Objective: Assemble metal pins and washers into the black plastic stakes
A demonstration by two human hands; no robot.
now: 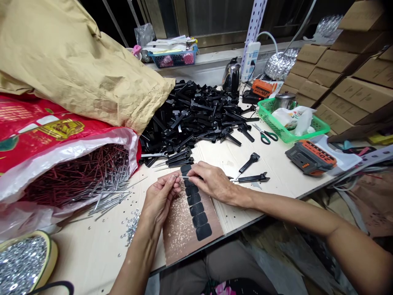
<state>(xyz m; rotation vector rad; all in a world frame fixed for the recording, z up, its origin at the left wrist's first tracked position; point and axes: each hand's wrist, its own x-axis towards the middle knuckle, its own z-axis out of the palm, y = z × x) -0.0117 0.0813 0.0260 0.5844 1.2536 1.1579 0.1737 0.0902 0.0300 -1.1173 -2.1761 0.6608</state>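
A thin metal rod (183, 177) spans the gap between my two hands, over a brown board (181, 250). My left hand (160, 194) pinches its left end, where a tiny shiny piece shows between thumb and forefinger, too small to name. The fingers of my right hand (210, 182) close on the rod's other end. Below them runs a row of black rounded square pads (196, 209) on the board. Pale specks are scattered beside that row. Left of my left wrist lie small silver washers (132, 225).
A red sack (76, 123) spills metal rods at left, near a tub of washers (24, 262). Black plastic parts (196, 110) heap at the back. Scissors (265, 135), a green basket (291, 133), a battery pack (311, 157) and stacked cardboard boxes (346, 86) stand at right.
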